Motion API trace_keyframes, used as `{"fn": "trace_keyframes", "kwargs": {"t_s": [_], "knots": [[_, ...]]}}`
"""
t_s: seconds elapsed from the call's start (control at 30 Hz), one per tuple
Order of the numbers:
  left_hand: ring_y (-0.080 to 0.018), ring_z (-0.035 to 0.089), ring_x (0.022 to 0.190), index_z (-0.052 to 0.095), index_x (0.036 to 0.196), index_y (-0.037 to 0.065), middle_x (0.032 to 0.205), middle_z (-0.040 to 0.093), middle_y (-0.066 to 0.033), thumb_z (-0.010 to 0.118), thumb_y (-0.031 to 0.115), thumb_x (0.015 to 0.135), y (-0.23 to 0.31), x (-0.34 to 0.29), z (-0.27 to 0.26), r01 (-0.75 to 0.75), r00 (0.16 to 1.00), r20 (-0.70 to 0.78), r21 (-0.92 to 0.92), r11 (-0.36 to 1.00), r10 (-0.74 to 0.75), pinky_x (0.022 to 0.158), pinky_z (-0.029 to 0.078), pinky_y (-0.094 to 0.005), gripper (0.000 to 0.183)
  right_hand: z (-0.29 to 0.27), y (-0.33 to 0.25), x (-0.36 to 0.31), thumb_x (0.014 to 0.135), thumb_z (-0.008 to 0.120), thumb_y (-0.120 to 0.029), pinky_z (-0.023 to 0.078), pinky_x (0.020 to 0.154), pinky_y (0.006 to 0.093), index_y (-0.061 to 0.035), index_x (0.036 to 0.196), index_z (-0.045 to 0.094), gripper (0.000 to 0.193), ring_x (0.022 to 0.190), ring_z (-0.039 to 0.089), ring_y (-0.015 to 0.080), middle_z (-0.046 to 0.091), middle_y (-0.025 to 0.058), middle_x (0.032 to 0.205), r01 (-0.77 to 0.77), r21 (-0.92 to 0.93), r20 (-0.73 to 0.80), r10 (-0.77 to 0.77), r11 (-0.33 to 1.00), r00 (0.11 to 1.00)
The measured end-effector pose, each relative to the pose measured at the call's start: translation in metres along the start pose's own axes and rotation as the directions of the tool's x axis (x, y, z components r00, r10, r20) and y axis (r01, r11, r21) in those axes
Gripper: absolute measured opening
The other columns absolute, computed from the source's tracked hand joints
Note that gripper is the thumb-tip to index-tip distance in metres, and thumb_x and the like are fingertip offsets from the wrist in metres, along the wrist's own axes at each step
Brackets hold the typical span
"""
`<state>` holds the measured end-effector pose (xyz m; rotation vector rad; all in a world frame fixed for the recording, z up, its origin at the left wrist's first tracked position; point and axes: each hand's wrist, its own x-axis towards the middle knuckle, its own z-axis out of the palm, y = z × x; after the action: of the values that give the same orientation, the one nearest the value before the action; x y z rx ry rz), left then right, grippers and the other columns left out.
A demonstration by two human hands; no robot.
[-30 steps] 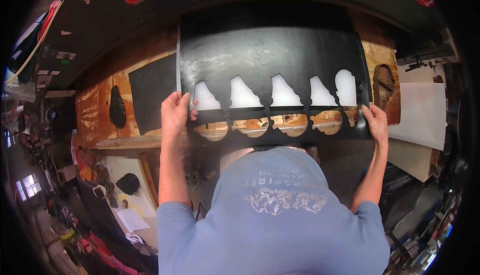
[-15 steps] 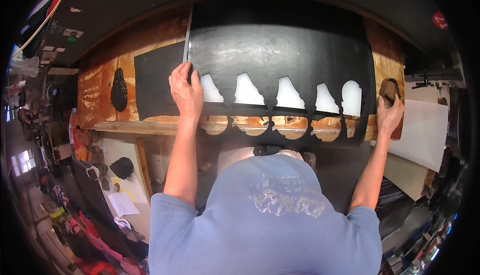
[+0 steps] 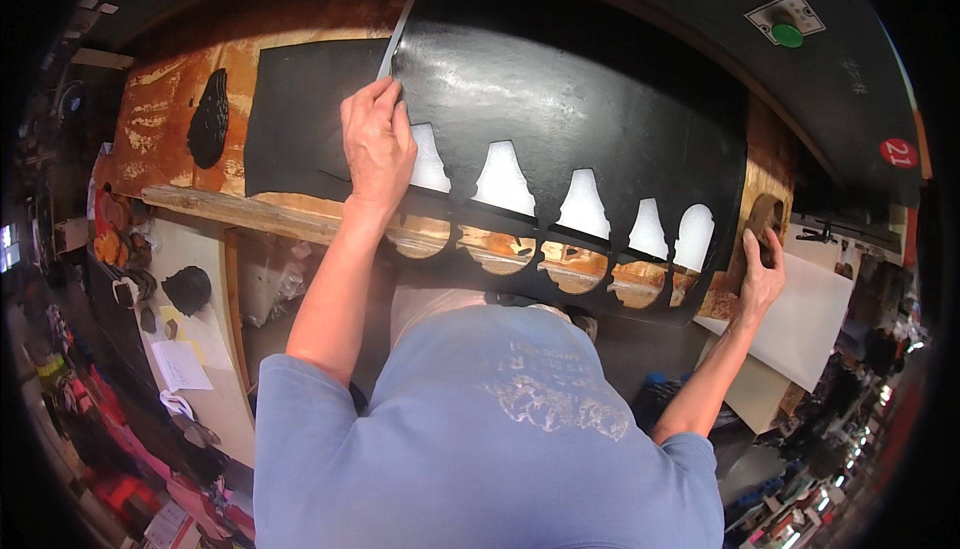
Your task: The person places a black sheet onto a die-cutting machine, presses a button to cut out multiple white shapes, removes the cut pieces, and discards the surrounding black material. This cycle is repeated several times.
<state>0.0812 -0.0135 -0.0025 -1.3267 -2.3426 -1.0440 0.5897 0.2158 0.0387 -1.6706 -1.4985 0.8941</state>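
Observation:
A large black sheet [image 3: 560, 89] lies across a worn wooden bench [image 3: 165, 114]. Along its near edge runs a row of sole-shaped cut-outs, with white material [image 3: 590, 207] showing through their upper parts. My left hand [image 3: 378, 144] has its fingers pinched on the sheet's left edge. Off the sheet's right end, my right hand [image 3: 762, 277] has thumb and fingers closed around the near end of a brown, sole-shaped cutting die [image 3: 766, 215], which rests on the bench. Another black sheet [image 3: 305, 99] lies flat to the left, partly under the large one.
A stack of black cut pieces [image 3: 208, 119] sits at the bench's left. Dark machine housing with a green button [image 3: 787, 33] borders the far side. Below left, a side table [image 3: 215, 324] carries papers [image 3: 182, 364]; white sheets [image 3: 800, 319] stand below right.
The whole view has turned, so the bench now slopes down to the right. Both hands keep their places, the left on the sheet's edge and the right on the die.

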Motion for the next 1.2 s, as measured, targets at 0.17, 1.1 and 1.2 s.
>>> {"fn": "trace_keyframes", "kwargs": {"t_s": [0.17, 1.1, 1.2], "knots": [[-0.0364, 0.065, 0.116, 0.073, 0.124, 0.0, 0.128, 0.071, -0.0155, 0.07, -0.001, 0.095, 0.002, 0.001, 0.0, 0.052, 0.999, -0.001, -0.027, 0.998, -0.052, 0.101, 0.054, -0.0437, 0.029, 0.107, -0.099, -0.056, 0.084, 0.093, -0.021, 0.054, 0.1, 0.0337, -0.0018, 0.133, 0.073, 0.056, 0.112, 0.068, 0.0198, 0.072, 0.0136, 0.128, -0.067, 0.207, 0.339, -0.008, 0.976, 0.941], [-0.0346, 0.064, 0.118, 0.064, 0.148, 0.001, 0.135, 0.073, -0.0166, 0.061, -0.008, 0.095, -0.021, 0.043, 0.016, 0.048, 0.993, 0.119, -0.305, 0.951, -0.012, 0.105, 0.052, -0.0425, 0.053, 0.317, -0.15, -0.124, 0.063, 0.103, -0.032, 0.055, 0.111, 0.0496, -0.0072, 0.122, 0.078, 0.069, 0.143, 0.056, 0.0474, 0.048, 0.0338, 0.159, 0.738, 0.208, 0.516, -0.713, 0.642, 0.474], [-0.0346, 0.064, 0.118, 0.064, 0.147, 0.001, 0.133, 0.074, -0.0166, 0.061, -0.008, 0.096, -0.02, 0.043, 0.015, 0.065, 0.991, 0.131, -0.294, 0.954, -0.028, 0.105, 0.052, -0.0424, 0.052, 0.318, -0.15, -0.125, 0.063, 0.103, -0.034, 0.056, 0.11, 0.0492, -0.0086, 0.12, 0.078, 0.067, 0.142, 0.057, 0.0473, 0.049, 0.0328, 0.159, 0.736, 0.187, 0.514, -0.703, 0.651, 0.491]]}}
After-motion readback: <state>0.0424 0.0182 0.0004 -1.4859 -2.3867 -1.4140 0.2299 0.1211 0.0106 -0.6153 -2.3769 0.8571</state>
